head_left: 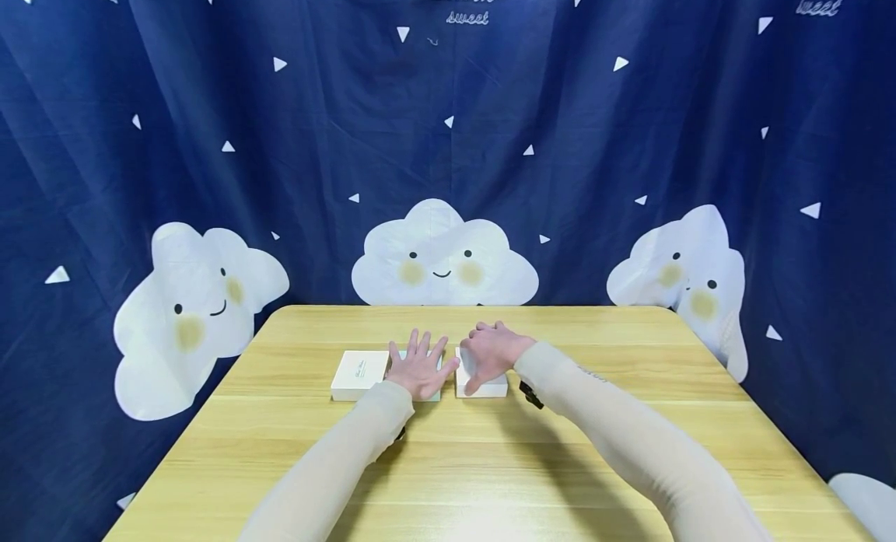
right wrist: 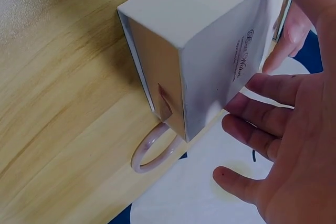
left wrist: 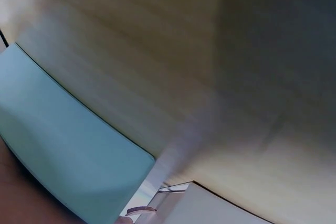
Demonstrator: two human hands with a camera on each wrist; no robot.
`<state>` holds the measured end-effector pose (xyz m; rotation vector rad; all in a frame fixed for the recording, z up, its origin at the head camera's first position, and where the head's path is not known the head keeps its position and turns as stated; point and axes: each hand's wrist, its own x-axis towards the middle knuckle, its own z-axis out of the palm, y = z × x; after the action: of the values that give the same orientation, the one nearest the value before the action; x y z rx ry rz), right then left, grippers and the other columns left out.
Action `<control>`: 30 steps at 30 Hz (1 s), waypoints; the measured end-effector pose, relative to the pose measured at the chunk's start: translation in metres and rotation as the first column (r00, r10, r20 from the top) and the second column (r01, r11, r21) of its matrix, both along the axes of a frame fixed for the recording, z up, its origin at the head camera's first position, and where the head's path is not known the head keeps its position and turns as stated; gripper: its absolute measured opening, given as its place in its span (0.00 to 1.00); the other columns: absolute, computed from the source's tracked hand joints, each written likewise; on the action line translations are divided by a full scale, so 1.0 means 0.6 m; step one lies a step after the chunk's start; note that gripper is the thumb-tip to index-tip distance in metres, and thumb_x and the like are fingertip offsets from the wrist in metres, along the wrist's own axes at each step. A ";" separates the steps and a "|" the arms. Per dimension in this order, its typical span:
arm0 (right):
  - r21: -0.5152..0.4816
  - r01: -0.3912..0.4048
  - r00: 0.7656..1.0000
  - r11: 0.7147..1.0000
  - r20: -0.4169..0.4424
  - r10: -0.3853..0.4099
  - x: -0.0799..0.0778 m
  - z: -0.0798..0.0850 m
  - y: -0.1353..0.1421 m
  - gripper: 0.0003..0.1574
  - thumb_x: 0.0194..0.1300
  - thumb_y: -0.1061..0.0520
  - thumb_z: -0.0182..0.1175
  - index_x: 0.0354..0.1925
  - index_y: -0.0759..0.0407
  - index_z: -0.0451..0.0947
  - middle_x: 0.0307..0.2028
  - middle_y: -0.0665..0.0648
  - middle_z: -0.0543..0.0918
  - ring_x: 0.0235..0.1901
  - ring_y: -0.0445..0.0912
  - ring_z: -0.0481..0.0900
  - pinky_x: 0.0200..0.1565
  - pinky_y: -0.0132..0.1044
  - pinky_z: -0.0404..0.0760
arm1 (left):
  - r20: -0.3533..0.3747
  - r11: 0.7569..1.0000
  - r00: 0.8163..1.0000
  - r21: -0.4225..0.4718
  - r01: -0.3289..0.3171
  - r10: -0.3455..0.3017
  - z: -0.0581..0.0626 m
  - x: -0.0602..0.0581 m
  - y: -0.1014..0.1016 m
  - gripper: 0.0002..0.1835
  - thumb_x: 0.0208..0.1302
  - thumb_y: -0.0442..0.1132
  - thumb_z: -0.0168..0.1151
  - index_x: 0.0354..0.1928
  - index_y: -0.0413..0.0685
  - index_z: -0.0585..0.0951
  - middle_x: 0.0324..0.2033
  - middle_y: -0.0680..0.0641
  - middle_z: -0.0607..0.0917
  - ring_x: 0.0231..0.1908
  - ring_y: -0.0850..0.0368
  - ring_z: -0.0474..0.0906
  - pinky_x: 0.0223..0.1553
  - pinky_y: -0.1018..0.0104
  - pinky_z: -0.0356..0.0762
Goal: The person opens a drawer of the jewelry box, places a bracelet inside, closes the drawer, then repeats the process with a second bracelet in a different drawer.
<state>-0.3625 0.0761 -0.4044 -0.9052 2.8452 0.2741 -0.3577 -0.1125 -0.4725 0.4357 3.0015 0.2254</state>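
Note:
My left hand [head_left: 418, 371] spreads its straight fingers over a teal box [head_left: 434, 396], which it partly hides; in the left wrist view the teal box [left wrist: 79, 135] fills the lower left. Just to its right my right hand [head_left: 490, 351] grips a small white box [head_left: 495, 388], thumb at the near edge and fingers at the far one. In the right wrist view the white box [right wrist: 226, 51] bears "Best Wishes" lettering, and a ribbon tab [right wrist: 165, 106] shows on its beige side. Behind it lies a pale pinkish bangle [right wrist: 143, 156]. Its little finger stands off the box.
Another white box [head_left: 360, 371] with small lettering lies left of the teal one. All rest on a pale wooden table [head_left: 448, 464]. A dark blue curtain [head_left: 448, 161] with smiling clouds hangs right behind the table's far edge.

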 end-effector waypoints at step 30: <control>-0.072 0.051 0.998 0.996 0.047 -0.047 0.028 0.030 0.061 0.68 0.45 0.23 0.72 0.75 0.52 0.63 0.72 0.54 0.69 0.71 0.56 0.65 0.67 0.69 0.64 | 0.119 0.997 0.993 0.069 -0.032 0.023 0.018 -0.002 0.002 0.39 0.74 0.71 0.25 0.81 0.64 0.50 0.80 0.42 0.51 0.79 0.39 0.36 0.70 0.26 0.25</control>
<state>-0.3457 0.1127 -0.3866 -0.8422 2.8474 0.1432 -0.3588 -0.1113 -0.4618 0.3733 2.8919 0.3475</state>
